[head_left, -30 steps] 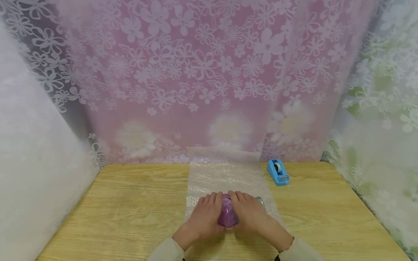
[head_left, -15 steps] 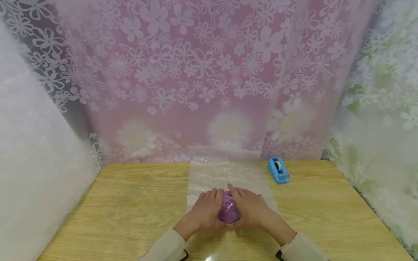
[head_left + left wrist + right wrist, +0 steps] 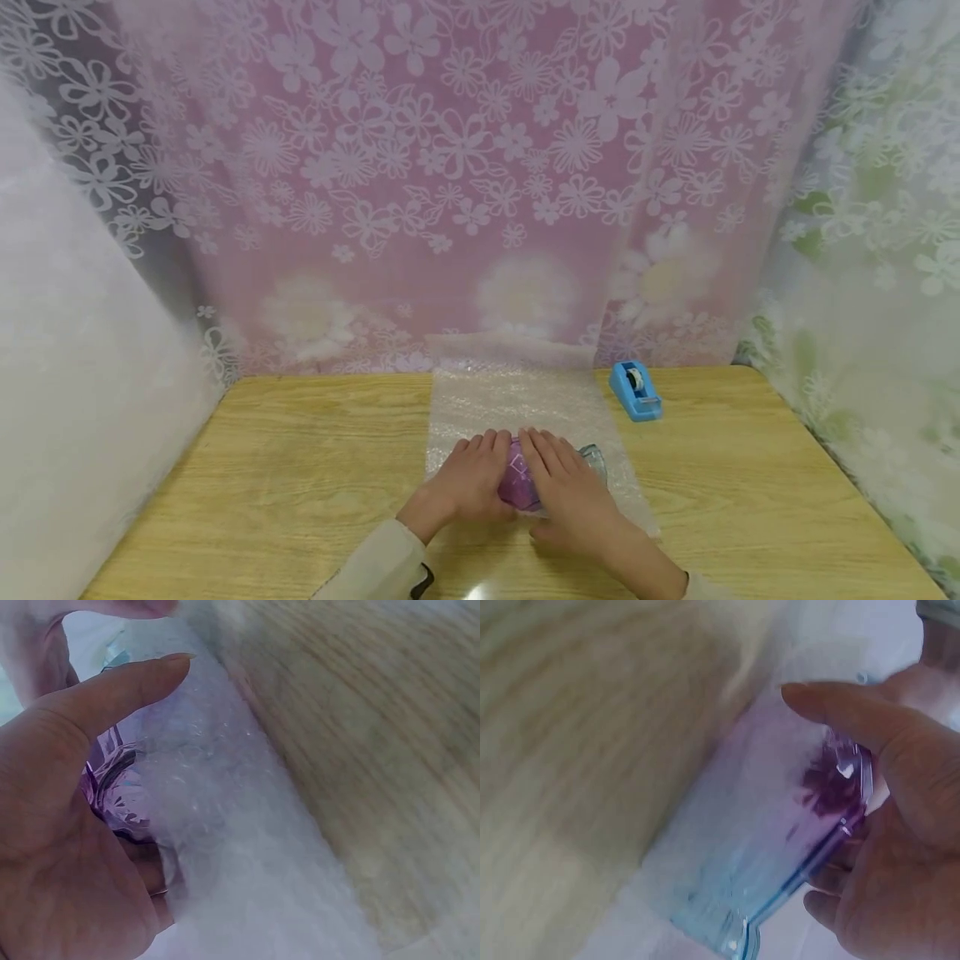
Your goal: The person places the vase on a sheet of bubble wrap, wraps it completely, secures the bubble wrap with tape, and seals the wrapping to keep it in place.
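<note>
A faceted glass vase (image 3: 517, 483), purple at one end and teal at its flared mouth (image 3: 595, 460), lies sideways on the near part of a bubble wrap sheet (image 3: 510, 400). My left hand (image 3: 468, 482) holds the purple base end, fingers over the far side. In the left wrist view its thumb lies on the wrap's near edge, beside the round base (image 3: 124, 796). My right hand (image 3: 576, 493) grips the vase's middle from above. In the right wrist view, its thumb presses wrap against the near side of the glass (image 3: 832, 780). Fingertips behind the glass are partly hidden.
A blue tape dispenser (image 3: 636, 393) with a roll of tape stands at the back right of the wooden table (image 3: 322, 467). The wrap's far end rises against the pink flowered curtain (image 3: 450, 208). Curtains also hang at both sides.
My right hand has turned and shifted slightly on the vase, exposing more of the teal mouth. The wrap's near right edge now shows beside it. My left hand stays at the base end.
</note>
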### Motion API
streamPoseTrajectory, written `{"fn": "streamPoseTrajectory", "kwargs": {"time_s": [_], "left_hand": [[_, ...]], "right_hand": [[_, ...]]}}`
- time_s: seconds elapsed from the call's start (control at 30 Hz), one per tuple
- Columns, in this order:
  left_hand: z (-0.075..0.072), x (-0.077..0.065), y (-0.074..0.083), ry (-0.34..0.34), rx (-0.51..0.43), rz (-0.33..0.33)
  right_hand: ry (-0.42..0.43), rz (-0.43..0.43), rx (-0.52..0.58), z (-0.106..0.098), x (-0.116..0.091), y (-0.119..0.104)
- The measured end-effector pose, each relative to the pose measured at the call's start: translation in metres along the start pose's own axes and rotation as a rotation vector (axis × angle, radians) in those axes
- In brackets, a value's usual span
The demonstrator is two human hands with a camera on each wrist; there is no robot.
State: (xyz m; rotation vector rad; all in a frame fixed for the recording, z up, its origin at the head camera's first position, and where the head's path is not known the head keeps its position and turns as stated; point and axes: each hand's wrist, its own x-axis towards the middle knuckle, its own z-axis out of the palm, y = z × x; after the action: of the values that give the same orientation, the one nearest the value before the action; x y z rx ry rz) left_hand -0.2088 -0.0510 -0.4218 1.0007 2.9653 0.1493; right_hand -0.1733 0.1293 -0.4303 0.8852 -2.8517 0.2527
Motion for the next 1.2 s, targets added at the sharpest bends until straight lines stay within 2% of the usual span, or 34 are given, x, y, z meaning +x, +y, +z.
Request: {"fn": "streamPoseTrajectory", "kwargs": {"time_s": [0.2, 0.37, 0.53, 0.67, 0.73, 0.83, 0.9, 0.97, 1.1, 1.2], "left_hand": [[-0.003, 0.002, -0.002, -0.037, -0.054, -0.012], [-0.003, 0.005, -0.008, -0.069, -0.127, -0.011], [-0.004, 0.009, -0.015, -0.084, -0.204, 0.013], [-0.005, 0.010, -0.020, -0.116, -0.298, -0.010], [-0.005, 0.011, -0.022, -0.130, -0.305, -0.024], [-0.005, 0.010, -0.023, -0.115, -0.227, -0.020], [-0.006, 0.008, -0.022, -0.071, -0.139, -0.009], [-0.006, 0.004, -0.018, 0.017, -0.034, 0.013], [-0.002, -0.008, -0.003, 0.237, 0.199, 0.068], [0.006, -0.016, 0.009, 0.335, 0.325, 0.092]], "right_hand": [[0.110, 0.026, -0.046, 0.009, 0.003, -0.005], [0.176, 0.007, -0.043, 0.012, 0.008, 0.000], [0.169, -0.023, -0.044, 0.008, 0.015, 0.007], [0.132, -0.039, -0.037, 0.001, 0.021, 0.010], [0.107, -0.035, -0.025, -0.001, 0.024, 0.011], [0.081, -0.033, -0.020, -0.003, 0.027, 0.011], [0.070, -0.017, -0.007, -0.003, 0.029, 0.012], [0.057, 0.008, 0.012, -0.004, 0.032, 0.014], [0.012, 0.057, 0.054, -0.007, 0.035, 0.018], [-0.033, 0.072, 0.063, -0.010, 0.038, 0.020]]}}
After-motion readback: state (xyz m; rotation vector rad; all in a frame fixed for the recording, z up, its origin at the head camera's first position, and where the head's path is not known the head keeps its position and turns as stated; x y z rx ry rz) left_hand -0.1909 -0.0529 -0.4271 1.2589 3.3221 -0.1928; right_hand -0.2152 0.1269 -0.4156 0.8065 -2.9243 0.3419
